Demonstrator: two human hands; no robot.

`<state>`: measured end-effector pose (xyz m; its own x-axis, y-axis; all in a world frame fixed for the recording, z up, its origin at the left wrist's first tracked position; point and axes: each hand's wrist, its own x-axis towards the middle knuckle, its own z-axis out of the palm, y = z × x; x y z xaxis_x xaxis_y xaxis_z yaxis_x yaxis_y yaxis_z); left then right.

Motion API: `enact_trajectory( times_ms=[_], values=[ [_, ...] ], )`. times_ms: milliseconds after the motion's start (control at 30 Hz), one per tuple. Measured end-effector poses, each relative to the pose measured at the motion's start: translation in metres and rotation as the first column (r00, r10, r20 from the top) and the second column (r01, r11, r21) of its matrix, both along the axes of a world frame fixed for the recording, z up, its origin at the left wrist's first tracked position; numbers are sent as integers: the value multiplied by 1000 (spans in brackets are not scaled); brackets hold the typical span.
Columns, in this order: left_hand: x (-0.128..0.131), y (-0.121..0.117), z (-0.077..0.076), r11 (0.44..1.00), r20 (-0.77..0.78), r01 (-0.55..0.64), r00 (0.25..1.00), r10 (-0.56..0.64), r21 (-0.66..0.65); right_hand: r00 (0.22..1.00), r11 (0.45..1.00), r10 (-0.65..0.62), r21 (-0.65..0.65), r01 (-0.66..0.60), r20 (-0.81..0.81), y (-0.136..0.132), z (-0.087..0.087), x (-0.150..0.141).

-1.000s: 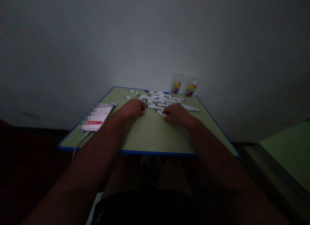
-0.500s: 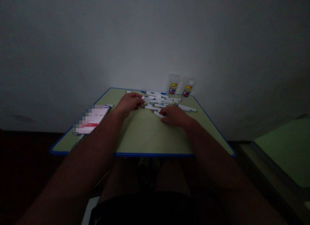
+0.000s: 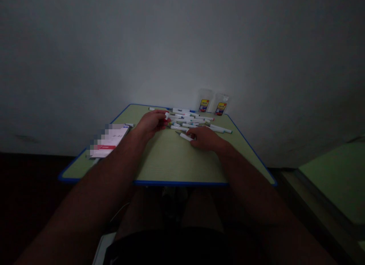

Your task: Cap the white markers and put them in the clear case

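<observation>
My right hand is closed around a white marker, held low over the front of the pile. The marker's narrow dark tip is bare and points left. My left hand, fingers pinched, grips a small white marker cap at the pile's left end; red shows beside its fingertips. Just beyond both hands, several white markers lie loosely across one another, some with coloured ends. One marker lies between the hands, partly hidden by the right fingers.
Two clear plastic cases with yellow labels stand at the back against the wall. A phone or tablet with a lit screen lies at the left. The green table has a blue edge.
The end of the marker in my right hand was blunt and white; now a dark tip shows there. My left hand has turned slightly, showing more of the white cap.
</observation>
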<state>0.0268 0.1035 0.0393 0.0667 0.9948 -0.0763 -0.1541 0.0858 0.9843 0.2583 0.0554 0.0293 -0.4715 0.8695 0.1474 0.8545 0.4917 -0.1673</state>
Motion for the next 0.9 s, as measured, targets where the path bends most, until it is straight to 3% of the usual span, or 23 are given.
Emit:
enact_trajectory(
  times_ms=[267,567,667,800,900],
  values=[
    [1,1,-1,999,9,-34,999,34,3,977,997,-68,28,75,-203,4,2,-1],
    [7,-1,-5,1000,7,9,1000,-9,12,825,990,-134,-35,137,-550,11,4,-1],
    [9,-2,-5,1000,32,17,999,-17,-3,719,978,-207,-132,160,-663,12,4,-1],
    [9,-1,-6,999,71,31,997,-33,16,473,935,-347,-340,103,-810,13,5,-2],
    [9,-1,-6,1000,91,22,996,-24,20,327,905,-409,-424,28,-852,14,8,0]
  ],
)
